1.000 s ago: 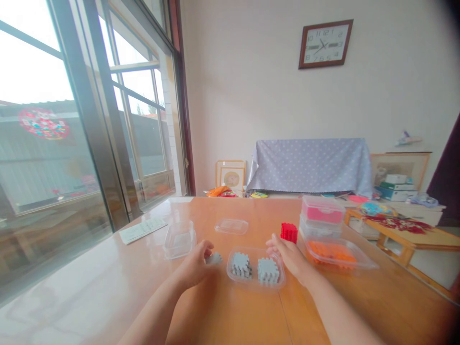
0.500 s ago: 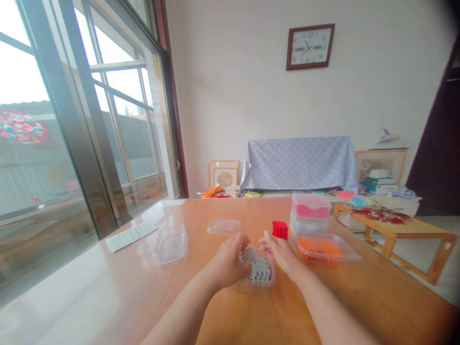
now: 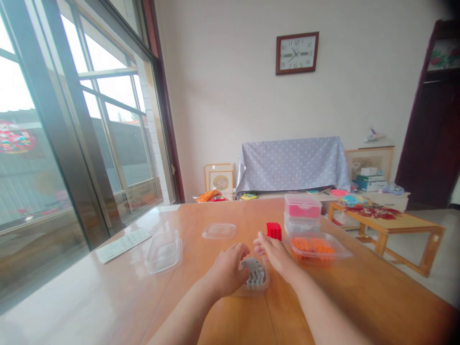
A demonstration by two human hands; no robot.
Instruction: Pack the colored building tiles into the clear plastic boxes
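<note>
1. Worktop [image 3: 122, 292]: one. Landmark on it: the tub [image 3: 267, 280], lying between left hand [image 3: 227, 272] and right hand [image 3: 275, 251], just right of the left, which looks nearer. Long axis not readable; tub's left part hidden.
2. Hands: two. Left curls over the tub's left side; cannot tell whether it grips any of the grey pieces [image 3: 256, 275]. Right is loosely spread at the tub's far right corner, nothing seen in it.
3. Boxes [image 3: 302, 208]: two, stacked, beyond the tub and right.
4. Tray [image 3: 342, 255]: one, right of the tub, holding orange pieces [image 3: 312, 245], uncounted.
5. Bin [image 3: 179, 258]: one, well left of the tub.
6. Lid [image 3: 219, 231]: one, flat, beyond the tub, leftward.
7. Red stack [image 3: 273, 231]: one, beyond the tub, slightly right.
8. Grey pieces: inside the tub; several show, total hidden.
</note>
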